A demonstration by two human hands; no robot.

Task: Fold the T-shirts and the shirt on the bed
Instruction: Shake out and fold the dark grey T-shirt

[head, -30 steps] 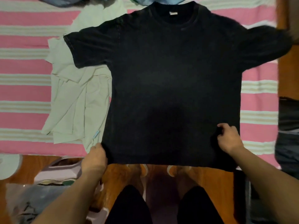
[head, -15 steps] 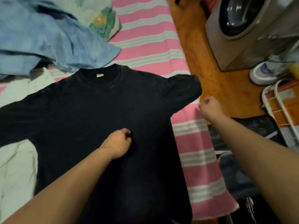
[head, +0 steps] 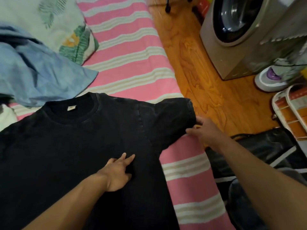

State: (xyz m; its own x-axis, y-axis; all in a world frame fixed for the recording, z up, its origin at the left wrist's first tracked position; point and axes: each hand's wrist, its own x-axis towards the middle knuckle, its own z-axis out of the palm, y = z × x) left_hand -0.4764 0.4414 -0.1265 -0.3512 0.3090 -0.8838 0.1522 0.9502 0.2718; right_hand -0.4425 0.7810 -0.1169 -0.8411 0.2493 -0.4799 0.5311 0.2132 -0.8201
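Observation:
A black T-shirt (head: 69, 146) lies spread face up on the pink striped bed (head: 132, 63), collar pointing away from me. My left hand (head: 118, 173) rests flat on its chest near the right armpit, fingers straight and pressing the cloth. At the end of the shirt's right sleeve (head: 172, 118), at the bed's edge, my right hand (head: 204, 130) has its fingers and thumb spread and touching the cuff. A crumpled blue shirt (head: 41, 72) lies beyond the collar at the upper left. A strip of a pale garment (head: 6, 113) shows at the left edge.
A leaf-print pillow (head: 49, 22) sits at the head of the bed. Right of the bed is wooden floor (head: 207, 90), with a washing machine (head: 240, 30), a white rack (head: 292, 113) and a black bag (head: 265, 146).
My view swung from the hem to the right shoulder. My left hand went from a loose fist to flat fingers on the chest. My right hand opened and reached the sleeve cuff.

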